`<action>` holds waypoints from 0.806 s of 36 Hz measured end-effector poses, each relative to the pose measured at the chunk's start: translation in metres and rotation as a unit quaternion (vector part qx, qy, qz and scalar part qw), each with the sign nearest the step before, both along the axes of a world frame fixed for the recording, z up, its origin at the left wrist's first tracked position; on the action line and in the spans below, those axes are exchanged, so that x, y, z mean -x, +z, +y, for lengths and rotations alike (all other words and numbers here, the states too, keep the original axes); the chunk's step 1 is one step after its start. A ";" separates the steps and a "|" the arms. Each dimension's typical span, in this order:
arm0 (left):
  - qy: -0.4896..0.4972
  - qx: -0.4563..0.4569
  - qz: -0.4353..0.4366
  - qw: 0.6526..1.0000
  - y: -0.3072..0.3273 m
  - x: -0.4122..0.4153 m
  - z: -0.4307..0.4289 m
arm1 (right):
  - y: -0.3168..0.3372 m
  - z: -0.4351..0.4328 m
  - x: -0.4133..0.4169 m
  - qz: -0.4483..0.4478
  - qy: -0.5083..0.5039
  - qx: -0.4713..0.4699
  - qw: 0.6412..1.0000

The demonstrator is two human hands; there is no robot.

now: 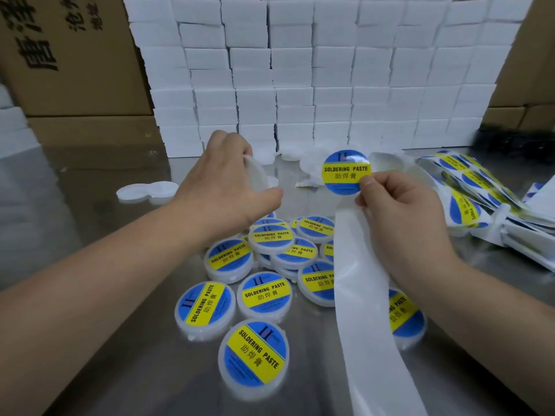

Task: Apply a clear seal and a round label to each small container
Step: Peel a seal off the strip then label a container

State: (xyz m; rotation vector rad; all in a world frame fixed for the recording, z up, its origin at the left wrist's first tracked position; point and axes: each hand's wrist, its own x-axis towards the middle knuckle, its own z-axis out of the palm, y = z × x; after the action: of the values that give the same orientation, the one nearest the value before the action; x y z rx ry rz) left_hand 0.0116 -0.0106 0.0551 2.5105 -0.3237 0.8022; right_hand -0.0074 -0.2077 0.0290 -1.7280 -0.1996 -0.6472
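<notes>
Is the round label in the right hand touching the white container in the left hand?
Apart. The head view shows a plain gap between the round label, pinched by the right hand, and the white container gripped by the left hand.

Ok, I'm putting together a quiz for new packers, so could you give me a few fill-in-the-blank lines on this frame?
1. The round label is pinched by the ____ hand.
2. Its yellow band reads SOLDERING ____.
3. The left hand grips an unlabelled container whose colour is ____.
Missing words: right; PASTE; white.
</notes>
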 end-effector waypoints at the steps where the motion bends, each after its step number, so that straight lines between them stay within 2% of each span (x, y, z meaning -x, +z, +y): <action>1: -0.013 0.024 0.019 0.999 -0.001 0.000 0.000 | -0.001 0.002 0.001 -0.004 0.011 0.009 1.000; 3: -0.067 0.116 0.063 0.989 0.000 0.002 -0.001 | -0.005 0.005 0.005 -0.017 0.034 0.032 0.999; 5: -0.143 0.250 0.111 0.951 0.004 0.007 -0.006 | -0.007 0.008 0.007 -0.025 0.059 0.043 0.997; 7: -0.194 0.333 0.141 0.912 0.006 0.012 -0.011 | -0.008 0.009 0.008 -0.029 0.082 0.055 0.995; 11: -0.252 0.372 0.184 0.874 -0.002 0.014 -0.021 | -0.008 0.008 0.010 -0.032 0.105 0.057 0.992; 15: -0.308 0.506 0.238 0.770 0.002 0.015 -0.026 | -0.007 0.007 0.010 -0.037 0.115 0.054 0.991; 18: -0.329 0.550 0.261 0.722 0.004 0.017 -0.029 | -0.007 0.008 0.011 -0.036 0.142 0.055 0.988; 26: -0.359 0.549 0.313 0.687 0.003 0.020 -0.031 | -0.005 0.011 0.014 -0.034 0.168 0.056 0.984; 29: -0.375 0.541 0.312 0.685 0.002 0.022 -0.032 | -0.005 0.011 0.014 -0.038 0.173 0.058 0.982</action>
State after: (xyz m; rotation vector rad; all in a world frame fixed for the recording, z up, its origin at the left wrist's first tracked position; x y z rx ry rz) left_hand -0.0099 -0.0422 0.0568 1.1664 -0.4102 -0.2401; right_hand -0.0212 -0.1968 0.0243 -1.7252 -0.5874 -0.4513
